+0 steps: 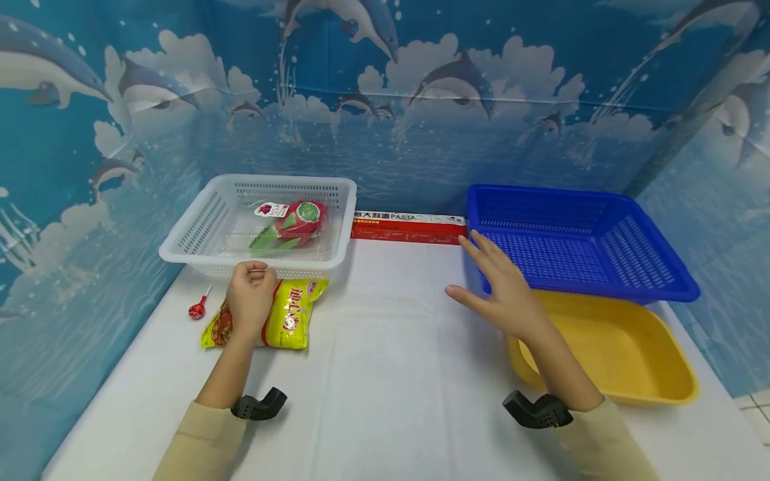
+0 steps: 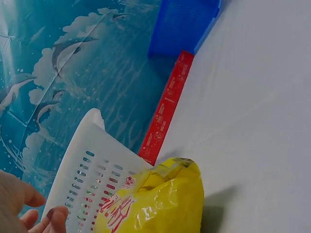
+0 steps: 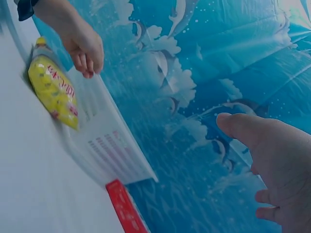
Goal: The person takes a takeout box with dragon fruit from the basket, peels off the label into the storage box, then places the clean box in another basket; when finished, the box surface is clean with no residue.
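My left hand (image 1: pixel 250 297) is above the yellow snack packet (image 1: pixel 291 314), its fingers loosely bent right at the near rim of the white basket (image 1: pixel 198 257). In the left wrist view, thumb and fingers stand apart beside the basket, with nothing seen between them. The packet lies on the table before the basket. Inside the basket is a clear plastic pack (image 1: pixel 240 230) with a red dragon-fruit picture. My right hand (image 1: pixel 502 294), fingers spread and holding nothing, is in front of the blue basket (image 1: pixel 650 290).
A red pasta box (image 1: pixel 409 232) lies between the two baskets against the backdrop. In front of the blue basket sits a yellow tray (image 1: pixel 607 354). A red lollipop (image 1: pixel 197 310) lies left of the packet. The dolphin-print curtain (image 1: pixel 415 147) borders the table behind and at both sides.
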`<state>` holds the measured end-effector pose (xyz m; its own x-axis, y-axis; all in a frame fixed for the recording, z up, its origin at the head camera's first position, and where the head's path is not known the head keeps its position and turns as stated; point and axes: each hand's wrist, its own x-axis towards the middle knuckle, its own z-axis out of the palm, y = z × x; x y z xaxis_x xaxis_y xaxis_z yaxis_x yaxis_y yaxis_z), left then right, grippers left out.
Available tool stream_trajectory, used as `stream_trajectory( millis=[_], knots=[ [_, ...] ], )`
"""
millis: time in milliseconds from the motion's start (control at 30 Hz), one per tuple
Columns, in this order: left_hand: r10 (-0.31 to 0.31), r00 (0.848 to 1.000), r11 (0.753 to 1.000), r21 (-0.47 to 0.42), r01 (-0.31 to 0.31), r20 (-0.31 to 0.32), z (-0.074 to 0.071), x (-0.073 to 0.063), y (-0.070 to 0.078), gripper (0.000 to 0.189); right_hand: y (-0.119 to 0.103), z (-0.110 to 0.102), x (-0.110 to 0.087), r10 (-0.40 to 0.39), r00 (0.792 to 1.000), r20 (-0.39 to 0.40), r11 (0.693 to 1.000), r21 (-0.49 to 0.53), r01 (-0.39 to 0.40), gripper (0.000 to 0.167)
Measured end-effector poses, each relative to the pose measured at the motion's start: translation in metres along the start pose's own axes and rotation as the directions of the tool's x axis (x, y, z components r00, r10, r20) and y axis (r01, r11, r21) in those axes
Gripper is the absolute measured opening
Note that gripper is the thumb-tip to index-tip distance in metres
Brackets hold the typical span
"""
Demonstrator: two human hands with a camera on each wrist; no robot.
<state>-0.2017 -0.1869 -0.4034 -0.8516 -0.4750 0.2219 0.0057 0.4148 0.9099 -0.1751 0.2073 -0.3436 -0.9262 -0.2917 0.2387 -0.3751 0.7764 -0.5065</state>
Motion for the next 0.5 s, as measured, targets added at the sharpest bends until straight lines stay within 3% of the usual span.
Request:
stream_trajectory(
  millis=[133,233,300,400,500],
  knots=[
    [-0.070,0.996,0.997,-0.028,0.072,0.064,0.002,0.002,0.000,0.036,-0.010,0.011,0.010,-0.029,1.000,0.011,0.999,0.019,0.029,0.084],
    [-0.119,0.990,0.985,-0.116,0.127,0.077,0.006,0.005,0.000,0.042,-0.019,0.018,0.018,-0.063,0.998,0.013,0.997,0.052,0.062,0.082],
    [-0.156,0.984,0.963,-0.211,0.170,0.080,0.010,0.008,0.001,0.045,-0.025,0.022,0.024,-0.079,0.997,0.009,0.993,0.085,0.078,0.081],
    [-0.204,0.975,0.907,-0.358,0.221,0.085,0.016,0.011,0.001,0.046,-0.032,0.029,0.033,-0.091,0.996,-0.003,0.986,0.138,0.091,0.077],
    [-0.217,0.972,0.869,-0.437,0.232,0.085,0.020,0.013,-0.001,0.044,-0.039,0.035,0.044,-0.104,0.994,-0.024,0.975,0.195,0.107,0.072]
  ],
)
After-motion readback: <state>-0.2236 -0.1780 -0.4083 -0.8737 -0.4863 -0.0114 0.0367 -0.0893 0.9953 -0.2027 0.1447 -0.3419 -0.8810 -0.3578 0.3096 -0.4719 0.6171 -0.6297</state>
